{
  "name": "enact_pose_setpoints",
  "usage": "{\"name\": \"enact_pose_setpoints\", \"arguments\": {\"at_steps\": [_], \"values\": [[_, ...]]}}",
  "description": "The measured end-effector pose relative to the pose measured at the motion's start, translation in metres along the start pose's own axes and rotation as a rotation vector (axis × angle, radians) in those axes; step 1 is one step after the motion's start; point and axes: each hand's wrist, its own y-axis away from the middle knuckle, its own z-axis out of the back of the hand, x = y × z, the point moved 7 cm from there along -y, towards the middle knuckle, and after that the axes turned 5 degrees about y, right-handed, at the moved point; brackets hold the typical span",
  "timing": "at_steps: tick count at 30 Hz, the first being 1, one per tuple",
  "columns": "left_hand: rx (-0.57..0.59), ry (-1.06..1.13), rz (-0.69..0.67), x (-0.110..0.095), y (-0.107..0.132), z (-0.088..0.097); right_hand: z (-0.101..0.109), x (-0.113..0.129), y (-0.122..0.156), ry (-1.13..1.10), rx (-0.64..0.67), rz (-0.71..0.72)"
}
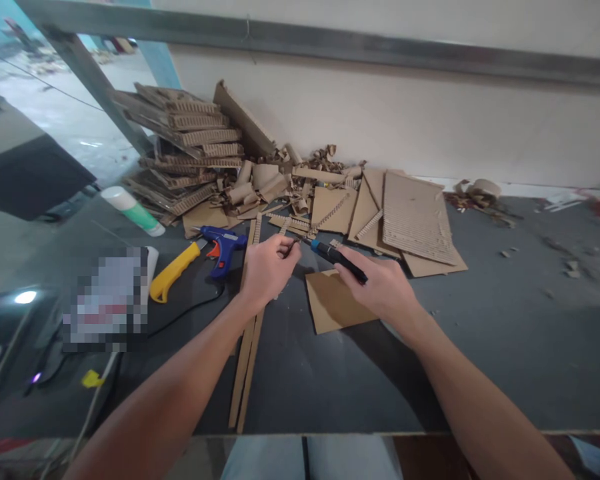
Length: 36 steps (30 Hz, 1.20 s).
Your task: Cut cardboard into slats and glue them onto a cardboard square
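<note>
My left hand (266,268) is closed in a pinch above the dark table, near the middle. Something small and dark shows between its fingertips, too small to name. My right hand (387,287) is wrapped around a slim tool with a black handle and blue collar (344,261). Its thin tip points left, close to the left fingertips; whether it touches them or the small piece I cannot tell. Partly under the right hand lies a flat cardboard piece (327,310). Two long narrow cardboard strips (244,383) run beneath my left wrist toward the table's front edge.
Left of my hands lie a blue glue gun (224,248), a yellow-handled tool (177,272) and a white-and-green tube (134,211). Stacked corrugated cardboard (200,123), scraps (267,180) and flat sheets (417,217) line the back. A metal bar (330,47) crosses above.
</note>
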Motion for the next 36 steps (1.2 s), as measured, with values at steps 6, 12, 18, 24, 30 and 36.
{"name": "enact_pose_setpoints", "arguments": {"at_steps": [6, 12, 18, 24, 30, 36], "values": [[-0.012, -0.023, 0.005, 0.002, 0.001, -0.001, 0.002, 0.008, 0.004, 0.029, 0.008, -0.051], [-0.067, -0.181, -0.131, 0.002, 0.004, -0.005, -0.008, 0.019, 0.011, 0.092, 0.037, -0.109], [-0.023, -0.299, -0.196, -0.003, 0.006, -0.012, -0.013, 0.016, 0.011, 0.074, 0.068, -0.144], [-0.021, -0.155, -0.06, -0.001, 0.003, -0.008, -0.012, 0.02, 0.01, 0.139, 0.076, -0.164], [-0.004, -0.014, 0.053, 0.004, 0.001, -0.004, -0.007, 0.026, 0.012, 0.18, 0.004, -0.145], [-0.029, -0.117, -0.042, 0.003, 0.003, -0.005, -0.008, 0.027, 0.015, 0.199, 0.042, -0.171]]}}
